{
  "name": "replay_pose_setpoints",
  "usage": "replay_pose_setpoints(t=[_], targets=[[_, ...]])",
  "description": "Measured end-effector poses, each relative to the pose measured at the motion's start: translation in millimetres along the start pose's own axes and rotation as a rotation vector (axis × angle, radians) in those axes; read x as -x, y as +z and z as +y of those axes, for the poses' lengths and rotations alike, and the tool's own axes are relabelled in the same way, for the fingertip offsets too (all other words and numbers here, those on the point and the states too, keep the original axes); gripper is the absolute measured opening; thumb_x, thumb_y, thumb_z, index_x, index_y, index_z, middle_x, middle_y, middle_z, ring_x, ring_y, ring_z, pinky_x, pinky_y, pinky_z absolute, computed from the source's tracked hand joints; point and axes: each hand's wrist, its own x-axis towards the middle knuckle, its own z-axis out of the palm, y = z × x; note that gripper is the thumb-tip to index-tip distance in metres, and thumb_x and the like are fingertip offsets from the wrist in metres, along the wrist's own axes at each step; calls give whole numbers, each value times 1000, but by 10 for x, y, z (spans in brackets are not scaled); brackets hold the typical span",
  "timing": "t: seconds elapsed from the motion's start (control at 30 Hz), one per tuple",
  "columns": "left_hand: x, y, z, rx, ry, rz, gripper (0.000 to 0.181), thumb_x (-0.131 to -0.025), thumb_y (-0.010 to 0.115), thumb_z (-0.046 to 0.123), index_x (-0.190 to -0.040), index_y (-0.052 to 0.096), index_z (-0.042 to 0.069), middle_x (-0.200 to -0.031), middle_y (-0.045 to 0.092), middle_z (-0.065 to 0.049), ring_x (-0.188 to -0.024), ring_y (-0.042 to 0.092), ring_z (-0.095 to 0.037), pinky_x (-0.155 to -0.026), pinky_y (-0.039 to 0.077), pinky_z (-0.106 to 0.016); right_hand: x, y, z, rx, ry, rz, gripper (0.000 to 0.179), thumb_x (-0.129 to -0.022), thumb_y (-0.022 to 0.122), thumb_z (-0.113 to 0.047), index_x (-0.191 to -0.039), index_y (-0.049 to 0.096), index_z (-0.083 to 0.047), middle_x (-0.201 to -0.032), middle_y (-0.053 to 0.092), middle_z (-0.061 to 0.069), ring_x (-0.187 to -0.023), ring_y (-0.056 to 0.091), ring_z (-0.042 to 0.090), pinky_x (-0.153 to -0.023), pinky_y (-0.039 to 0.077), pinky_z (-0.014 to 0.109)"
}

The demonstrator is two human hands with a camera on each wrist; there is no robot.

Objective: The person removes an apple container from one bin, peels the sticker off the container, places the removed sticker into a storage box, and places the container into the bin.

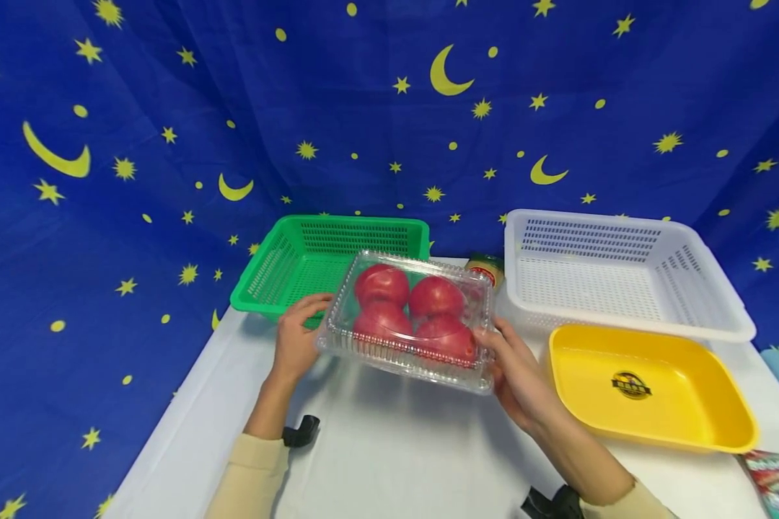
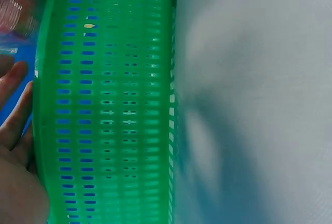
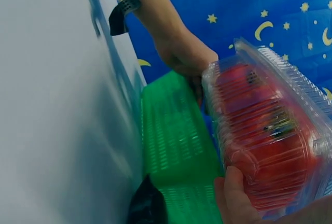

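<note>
A clear plastic clamshell box full of large red tomatoes is held up and tilted over the table. At its right end my right hand grips it, the fingertips pressed against the ribbed side. My left hand is at the opposite end, its fingers at the box's edge and partly hidden there. The green basket stands just behind the left hand; in the left wrist view, fingers show beside its rim. Green stalk ends show on the tomatoes in the right wrist view.
A white slotted basket stands at the back right, with a yellow tray in front of it. Behind the box, a jar-like container is partly hidden. A colourful packet lies at the right edge. A blue star-patterned cloth hangs behind.
</note>
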Motion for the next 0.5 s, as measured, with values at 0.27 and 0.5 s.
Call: replay_pose_setpoints(t=[0.27,0.5], targets=[[15,34,-60,-155,167,-17,30,-81,66,24,-94,73,-2,-99,68,-18,-96,58,-36,-93,36,-50,-166,40,-66,56,-3,-16,65,-96,56,-38,-149,23,-20,-130,49,12,-103,58,23,-87,50,34],[19,53,-80,-188,169,-25,31,-71,77,13,-99,70,2,-102,68,-16,-94,58,-33,-87,36,-47,-284,72,-153,82,-22,-28,65,-96,54,-39,-149,22,-18,-133,44,12,-106,54,23,-88,49,33]])
